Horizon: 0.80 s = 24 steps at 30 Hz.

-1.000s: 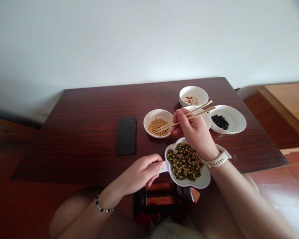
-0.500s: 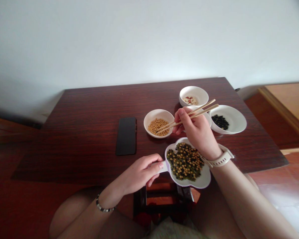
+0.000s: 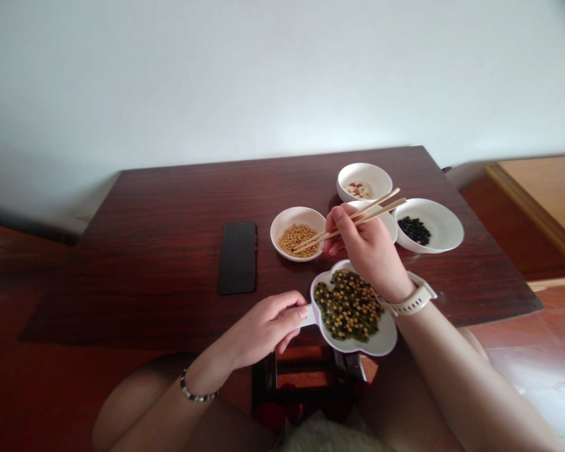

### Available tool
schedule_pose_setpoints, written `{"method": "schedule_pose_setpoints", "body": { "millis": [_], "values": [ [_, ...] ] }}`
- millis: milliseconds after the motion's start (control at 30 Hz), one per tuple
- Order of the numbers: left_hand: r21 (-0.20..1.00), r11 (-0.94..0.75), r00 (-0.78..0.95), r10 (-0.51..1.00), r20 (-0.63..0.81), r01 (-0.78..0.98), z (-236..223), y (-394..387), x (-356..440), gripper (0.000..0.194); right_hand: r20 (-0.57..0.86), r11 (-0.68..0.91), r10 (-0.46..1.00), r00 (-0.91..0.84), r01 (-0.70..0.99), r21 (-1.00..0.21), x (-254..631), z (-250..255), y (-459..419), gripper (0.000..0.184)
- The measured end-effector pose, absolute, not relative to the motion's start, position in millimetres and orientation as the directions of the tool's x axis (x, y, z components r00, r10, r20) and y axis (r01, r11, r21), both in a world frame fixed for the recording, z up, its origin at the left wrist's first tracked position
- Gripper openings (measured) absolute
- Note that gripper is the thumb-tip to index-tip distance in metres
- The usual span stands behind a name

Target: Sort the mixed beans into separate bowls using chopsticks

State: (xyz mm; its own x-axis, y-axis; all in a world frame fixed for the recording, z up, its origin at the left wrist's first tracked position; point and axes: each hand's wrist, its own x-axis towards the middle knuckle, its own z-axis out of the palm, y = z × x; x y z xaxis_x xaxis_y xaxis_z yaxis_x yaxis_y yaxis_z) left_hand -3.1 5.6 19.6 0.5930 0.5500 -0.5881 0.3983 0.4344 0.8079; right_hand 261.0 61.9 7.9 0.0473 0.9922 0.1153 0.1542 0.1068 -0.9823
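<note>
My right hand point(image 3: 367, 251) is closed around a pair of wooden chopsticks point(image 3: 353, 220). Their tips rest over a small white bowl of yellow beans point(image 3: 297, 233). My left hand point(image 3: 268, 326) pinches the short handle of a white flower-shaped dish point(image 3: 381, 342) that holds a mix of yellow, green and dark beans at the table's near edge. A white watch sits on my right wrist and a beaded bracelet on my left.
Three more white bowls stand beyond my right hand: one with pale and red pieces point(image 3: 363, 182), one with black beans point(image 3: 428, 226), one mostly hidden behind the hand point(image 3: 387, 227). A black phone point(image 3: 237, 257) lies face up to the left on the dark wooden table point(image 3: 169, 207).
The chopsticks rose slightly, then dipped back down over the yellow bean bowl. My left hand has stayed on the dish handle.
</note>
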Motion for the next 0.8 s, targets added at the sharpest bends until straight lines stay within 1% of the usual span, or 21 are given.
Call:
{"method": "schedule_pose_setpoints", "body": {
  "millis": [467,800],
  "values": [
    [0.807,0.426,0.580,0.561,-0.591,0.410,27.3,6.3,1.8,0.051,0.110,0.101,0.993,0.046,0.159,-0.982,259.8,7.2,60.4,0.066],
    [0.800,0.431,0.570,0.561,-0.600,0.418,31.2,7.2,3.1,0.048,0.109,0.103,0.993,0.037,0.147,-0.984,259.6,5.0,61.6,0.064]
  ]
}}
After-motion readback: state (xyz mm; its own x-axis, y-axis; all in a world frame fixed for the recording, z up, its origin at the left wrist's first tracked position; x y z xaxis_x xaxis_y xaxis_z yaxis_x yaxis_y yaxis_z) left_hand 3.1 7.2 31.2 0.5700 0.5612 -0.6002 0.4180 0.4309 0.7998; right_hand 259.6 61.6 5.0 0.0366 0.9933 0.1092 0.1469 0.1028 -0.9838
